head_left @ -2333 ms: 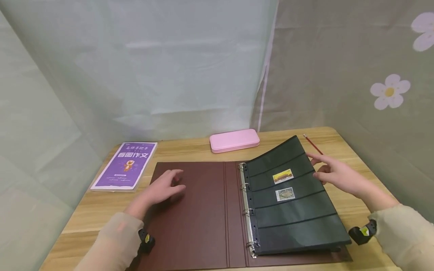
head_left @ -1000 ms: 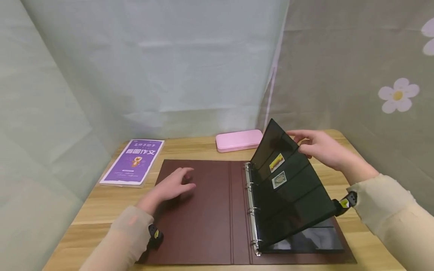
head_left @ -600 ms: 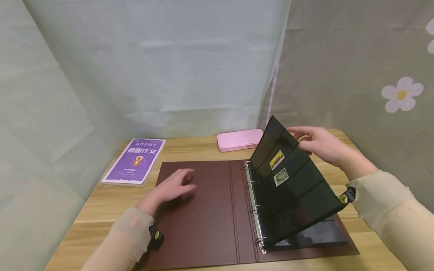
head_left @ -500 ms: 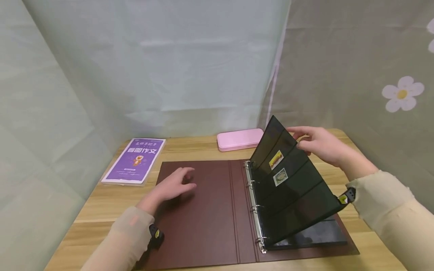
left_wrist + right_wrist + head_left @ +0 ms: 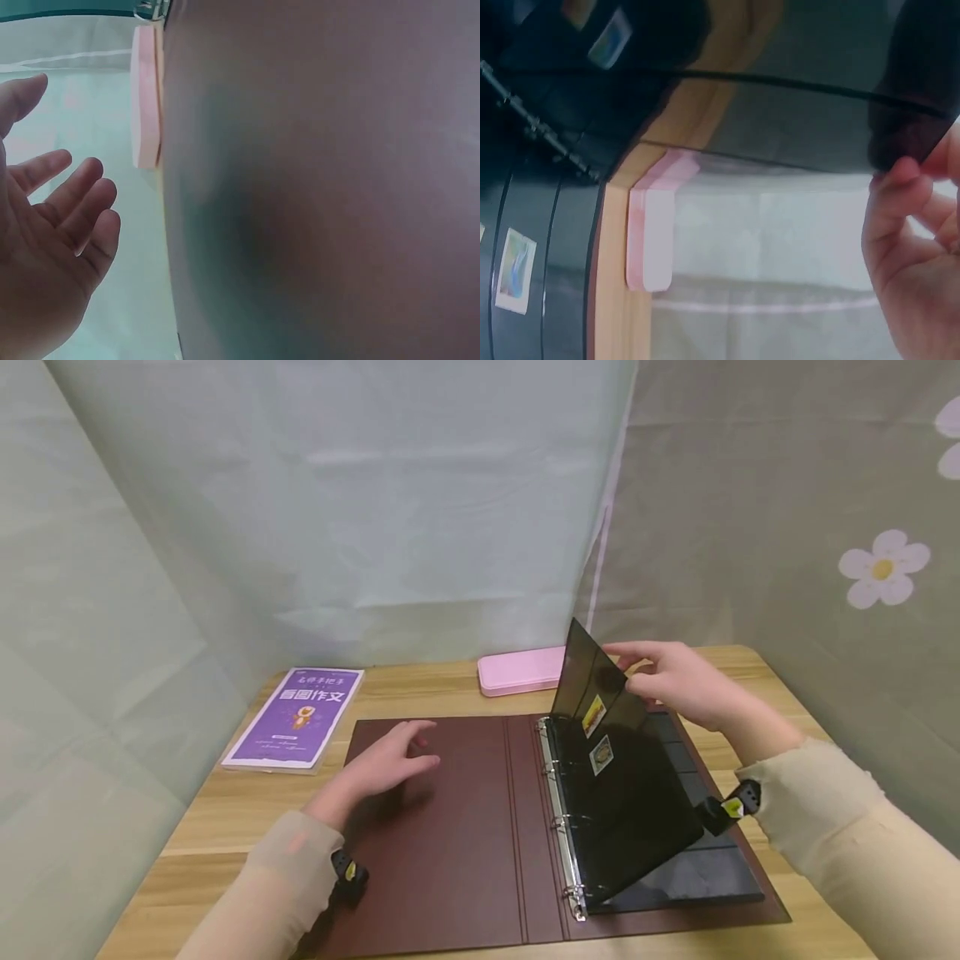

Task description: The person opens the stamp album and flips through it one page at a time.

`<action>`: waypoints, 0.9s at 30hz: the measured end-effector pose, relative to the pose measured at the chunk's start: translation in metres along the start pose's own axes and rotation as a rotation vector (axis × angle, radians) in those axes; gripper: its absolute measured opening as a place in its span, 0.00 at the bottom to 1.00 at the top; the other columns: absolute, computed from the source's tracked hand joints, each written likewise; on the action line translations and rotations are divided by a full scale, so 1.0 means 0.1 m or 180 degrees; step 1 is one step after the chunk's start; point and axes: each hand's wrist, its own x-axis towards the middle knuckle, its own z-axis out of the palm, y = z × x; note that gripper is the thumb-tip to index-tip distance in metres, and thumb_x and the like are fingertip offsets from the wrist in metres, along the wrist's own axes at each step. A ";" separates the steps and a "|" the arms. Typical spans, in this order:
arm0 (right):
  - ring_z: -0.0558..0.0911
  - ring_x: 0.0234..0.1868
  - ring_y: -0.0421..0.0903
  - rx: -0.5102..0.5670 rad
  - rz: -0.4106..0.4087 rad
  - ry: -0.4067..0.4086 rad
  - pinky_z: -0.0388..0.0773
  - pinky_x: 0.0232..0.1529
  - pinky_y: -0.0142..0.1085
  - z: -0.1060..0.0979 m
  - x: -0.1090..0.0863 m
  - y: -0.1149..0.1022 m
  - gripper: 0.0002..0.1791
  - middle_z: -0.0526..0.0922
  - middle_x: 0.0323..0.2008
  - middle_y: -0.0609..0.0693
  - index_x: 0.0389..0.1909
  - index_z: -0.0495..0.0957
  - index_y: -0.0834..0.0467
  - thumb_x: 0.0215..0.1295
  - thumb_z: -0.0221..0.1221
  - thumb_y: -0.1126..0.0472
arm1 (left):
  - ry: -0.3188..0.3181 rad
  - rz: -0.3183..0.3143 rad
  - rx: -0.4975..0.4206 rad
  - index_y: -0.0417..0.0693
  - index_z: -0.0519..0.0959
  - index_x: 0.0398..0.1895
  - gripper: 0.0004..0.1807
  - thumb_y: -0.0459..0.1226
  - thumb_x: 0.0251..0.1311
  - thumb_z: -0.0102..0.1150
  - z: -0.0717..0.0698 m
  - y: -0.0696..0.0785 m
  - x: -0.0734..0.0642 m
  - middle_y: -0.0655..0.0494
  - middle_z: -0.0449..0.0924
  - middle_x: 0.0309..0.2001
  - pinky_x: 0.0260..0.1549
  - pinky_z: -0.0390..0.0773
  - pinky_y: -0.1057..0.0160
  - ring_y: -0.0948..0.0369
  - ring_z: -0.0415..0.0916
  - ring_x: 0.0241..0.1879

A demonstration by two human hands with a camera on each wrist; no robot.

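Observation:
A dark red ring binder, a stamp album (image 5: 442, 835), lies spread open on the table. My right hand (image 5: 678, 681) pinches the outer edge of a black stamp page (image 5: 637, 802), which stands raised and tilted on the metal rings (image 5: 558, 818). Two stamps show on that page, a yellow one (image 5: 594, 716) and a greyish one (image 5: 602, 755). Beneath it lie more black pages (image 5: 697, 877); in the right wrist view another stamp (image 5: 515, 271) sits on one. My left hand (image 5: 386, 764) hovers over the bare inner cover, fingers loosely bent, holding nothing.
A pink pencil case (image 5: 521, 672) stands at the table's back edge, partly behind the raised page. The purple booklet (image 5: 296, 718) lies at the back left. Fabric walls (image 5: 420, 510) enclose the wooden table (image 5: 202, 827).
My right hand has lifted the page from nearly flat to steeply upright, swinging it leftward and uncovering pages beneath. The red pencil seen earlier is now hidden. My left hand has barely moved.

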 end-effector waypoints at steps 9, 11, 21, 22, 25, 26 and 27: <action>0.72 0.25 0.46 -0.0085 -0.0045 0.0025 0.72 0.24 0.37 0.12 0.07 -0.24 0.33 0.73 0.47 0.57 0.65 0.68 0.54 0.54 0.47 0.70 | -0.0063 0.0098 -0.0389 0.44 0.61 0.67 0.35 0.47 0.60 0.58 -0.04 0.26 0.08 0.45 0.71 0.52 0.51 0.69 0.50 0.53 0.69 0.52; 0.71 0.23 0.46 -0.0168 -0.0098 0.0036 0.69 0.21 0.36 0.13 0.08 -0.29 0.33 0.74 0.46 0.56 0.64 0.68 0.53 0.54 0.47 0.70 | -0.0113 0.0179 -0.0467 0.43 0.60 0.68 0.35 0.46 0.60 0.58 -0.06 0.35 0.12 0.46 0.71 0.52 0.52 0.68 0.50 0.52 0.69 0.52; 0.73 0.24 0.47 -0.0243 -0.0124 0.0144 0.63 0.19 0.34 0.19 0.18 -0.42 0.31 0.75 0.49 0.55 0.62 0.71 0.54 0.53 0.47 0.70 | -0.0278 0.0478 -0.0628 0.47 0.59 0.69 0.34 0.45 0.61 0.57 -0.15 0.81 0.27 0.48 0.70 0.51 0.51 0.69 0.51 0.51 0.69 0.52; 0.72 0.24 0.46 -0.0225 -0.0126 0.0158 0.62 0.19 0.34 0.19 0.19 -0.42 0.31 0.75 0.49 0.55 0.61 0.72 0.54 0.52 0.47 0.70 | -0.0289 0.0490 -0.0638 0.48 0.59 0.69 0.34 0.44 0.61 0.57 -0.15 0.84 0.28 0.48 0.70 0.51 0.51 0.69 0.52 0.52 0.69 0.51; 0.71 0.23 0.45 -0.0134 -0.0108 0.0195 0.65 0.21 0.35 0.22 0.22 -0.42 0.31 0.75 0.49 0.55 0.61 0.72 0.54 0.53 0.47 0.70 | -0.0314 0.0579 -0.0677 0.47 0.59 0.68 0.33 0.43 0.62 0.56 -0.17 0.94 0.33 0.48 0.70 0.51 0.49 0.69 0.54 0.54 0.69 0.50; 0.72 0.23 0.45 -0.0076 -0.0096 0.0194 0.66 0.22 0.35 0.23 0.24 -0.41 0.31 0.74 0.50 0.55 0.61 0.71 0.55 0.53 0.47 0.70 | -0.0310 0.0622 -0.0705 0.47 0.59 0.68 0.33 0.43 0.62 0.56 -0.18 0.98 0.35 0.48 0.70 0.51 0.48 0.69 0.54 0.54 0.69 0.50; 0.72 0.24 0.46 -0.0027 -0.0087 0.0196 0.66 0.23 0.36 0.24 0.25 -0.41 0.30 0.74 0.50 0.55 0.62 0.71 0.55 0.54 0.47 0.70 | -0.0309 0.0652 -0.0732 0.47 0.59 0.68 0.32 0.42 0.62 0.56 -0.19 1.01 0.36 0.49 0.69 0.51 0.48 0.69 0.55 0.55 0.68 0.49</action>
